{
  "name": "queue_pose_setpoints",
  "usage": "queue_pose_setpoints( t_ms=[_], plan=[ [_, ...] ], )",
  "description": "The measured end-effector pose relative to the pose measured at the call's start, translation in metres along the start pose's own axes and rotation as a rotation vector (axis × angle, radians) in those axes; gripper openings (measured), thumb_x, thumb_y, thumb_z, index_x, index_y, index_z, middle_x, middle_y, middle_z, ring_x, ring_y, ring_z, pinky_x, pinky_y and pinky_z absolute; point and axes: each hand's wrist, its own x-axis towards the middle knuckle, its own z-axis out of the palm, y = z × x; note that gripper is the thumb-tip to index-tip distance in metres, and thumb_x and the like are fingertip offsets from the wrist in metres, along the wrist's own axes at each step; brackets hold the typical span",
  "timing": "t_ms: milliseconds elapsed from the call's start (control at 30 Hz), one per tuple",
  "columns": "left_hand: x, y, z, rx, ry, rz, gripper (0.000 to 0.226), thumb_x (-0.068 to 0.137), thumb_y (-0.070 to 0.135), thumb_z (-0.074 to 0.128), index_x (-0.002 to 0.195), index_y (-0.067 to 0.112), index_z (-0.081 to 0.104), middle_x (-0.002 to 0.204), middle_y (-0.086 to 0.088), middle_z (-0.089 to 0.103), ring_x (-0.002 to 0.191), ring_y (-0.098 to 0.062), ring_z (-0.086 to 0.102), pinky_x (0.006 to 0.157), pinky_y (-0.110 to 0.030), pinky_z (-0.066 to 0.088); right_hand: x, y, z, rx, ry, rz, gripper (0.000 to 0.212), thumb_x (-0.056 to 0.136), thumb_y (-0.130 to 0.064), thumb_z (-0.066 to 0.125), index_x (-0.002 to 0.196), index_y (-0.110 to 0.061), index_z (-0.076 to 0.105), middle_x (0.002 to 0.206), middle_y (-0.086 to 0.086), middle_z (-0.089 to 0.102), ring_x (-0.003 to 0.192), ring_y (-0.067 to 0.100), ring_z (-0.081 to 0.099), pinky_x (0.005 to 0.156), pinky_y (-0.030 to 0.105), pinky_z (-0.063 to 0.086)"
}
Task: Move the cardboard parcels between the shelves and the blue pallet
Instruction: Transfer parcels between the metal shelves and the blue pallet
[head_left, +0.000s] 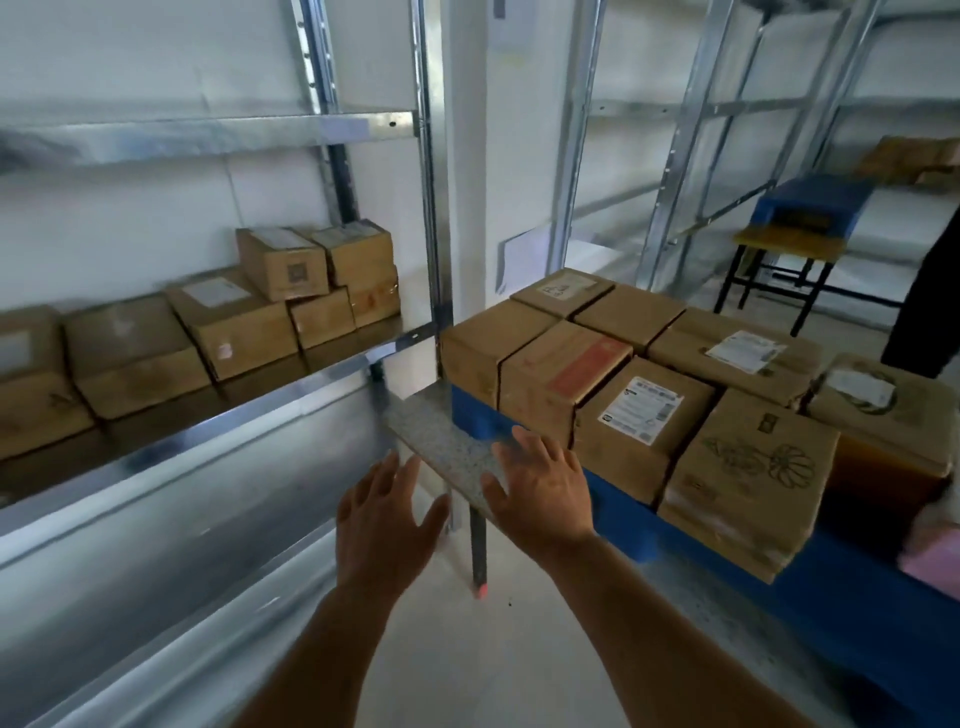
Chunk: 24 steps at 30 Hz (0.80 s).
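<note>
Several cardboard parcels (644, 410) sit packed side by side on the blue pallet (618, 512) to my right, which rests on a speckled worktop (441, 441). More parcels (228, 322) line the middle metal shelf (208, 410) to my left, two of them stacked on others at its far end. I see both of my hands empty in the gap between the two groups: my left hand (382, 525) with fingers spread apart, my right hand (543, 486) likewise splayed, just in front of the pallet's near corner.
</note>
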Motion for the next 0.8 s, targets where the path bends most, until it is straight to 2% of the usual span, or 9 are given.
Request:
queue_pose_setpoints(
  t_ms=[333, 567, 800],
  plan=[
    [0.085, -0.099, -0.030, -0.038, 0.072, -0.126, 0.068, 0.090, 0.060, 0.036, 0.148, 0.027, 0.021, 0.157, 0.001, 0.016, 0.144, -0.019, 0.014, 0.116, -0.039, 0.014, 0.121, -0.092, 0.033, 0.047, -0.037, -0.166, 0.050, 0.096, -0.053, 0.032, 0.136, -0.026, 0.041, 0.144, 0.002, 0.039, 0.133, 0.020, 0.032, 0.109, 0.039, 0.026],
    [0.144, -0.171, -0.051, -0.064, 0.157, -0.169, 0.069, 0.090, 0.060, 0.039, 0.146, 0.023, 0.026, 0.154, -0.001, 0.027, 0.142, -0.020, 0.021, 0.114, -0.042, 0.018, 0.191, -0.149, 0.053, 0.034, 0.036, -0.245, 0.049, 0.096, -0.049, 0.037, 0.134, -0.020, 0.047, 0.137, 0.005, 0.049, 0.126, 0.023, 0.044, 0.105, 0.037, 0.032],
    [0.197, -0.216, -0.069, -0.038, 0.233, -0.206, 0.066, 0.091, 0.055, 0.041, 0.145, 0.018, 0.030, 0.146, -0.006, 0.041, 0.136, -0.024, 0.033, 0.112, -0.042, 0.027, 0.258, -0.180, 0.074, 0.057, 0.069, -0.252, 0.036, 0.096, -0.048, 0.038, 0.115, -0.023, 0.055, 0.116, 0.000, 0.060, 0.109, 0.016, 0.054, 0.092, 0.033, 0.041]
  ],
)
